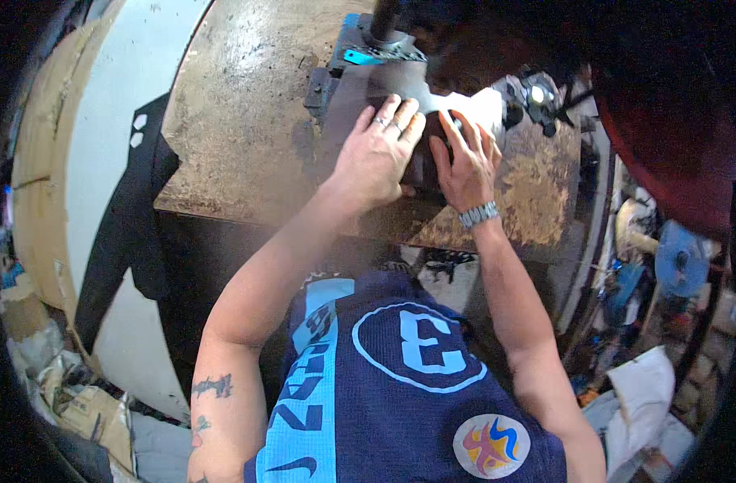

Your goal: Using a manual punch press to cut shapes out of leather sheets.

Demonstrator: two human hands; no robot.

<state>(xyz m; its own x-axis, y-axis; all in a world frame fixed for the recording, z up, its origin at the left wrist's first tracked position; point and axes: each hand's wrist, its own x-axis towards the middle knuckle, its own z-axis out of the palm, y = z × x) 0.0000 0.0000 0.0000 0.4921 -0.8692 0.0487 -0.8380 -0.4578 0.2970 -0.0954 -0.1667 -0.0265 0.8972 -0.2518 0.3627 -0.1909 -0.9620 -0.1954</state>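
"Two hands are at work on the table, then?"

"Yes, side by side on its wooden top point(231, 153). The left hand point(380, 151) lies flat with the fingers stretched out, rings on them. The right hand point(469, 165) is spread, its fingers slightly bent and the thumb standing apart. Neither is clenched."

"What are they on?"

"A dark piece point(423, 161), between and under them, near the table's front edge. It looks like cloth, but I can't tell for sure, nor whether a fingertip pinches any of it."

"And just beyond?"

"A blue-and-grey machine point(348, 40) with a dark upright post point(382, 24). A small light point(537, 94) shines to the right, past the right hand."

"Any containers?"

"Cardboard, mostly. At the lower left there's a crumpled carton point(94, 419), with pale wrapping point(50, 362) beside it; what it holds is too blurred to tell. A tall tan cardboard sheet or box side point(39, 177) runs up the far left. On the far right, near a blue fan point(680, 259), sits a small brown box point(729, 310), its contents hidden."

"And on the left of the table?"

"A black cloth point(134, 217) with two white hexagons near its top, against a white panel point(102, 145)."
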